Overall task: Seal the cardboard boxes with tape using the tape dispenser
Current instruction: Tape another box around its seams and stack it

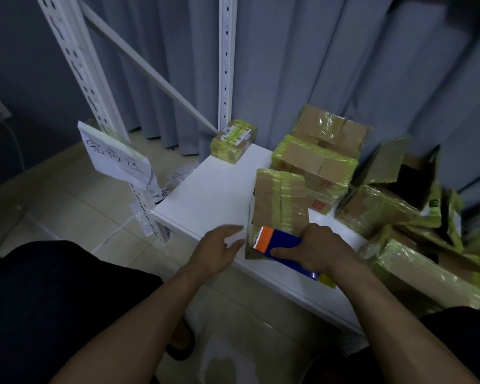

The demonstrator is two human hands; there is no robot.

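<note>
A: How far is the sealing?

B: The cardboard box (280, 200) in front stands on the white table (211, 195), with much yellowish tape on it. The right hand (320, 252) grips the tape dispenser (279, 242) at its near end. The left hand (219, 252) is just beside, fingers spread, holding nothing.

A: What is left?

B: The taped boxes (313, 164) behind look finished; one open box (402, 176) at the right is not closed yet.

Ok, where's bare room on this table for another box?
Bare: the left of the white table, between the small labelled box and the box under the tape dispenser. Crowded: the right side, piled with taped boxes.
</note>
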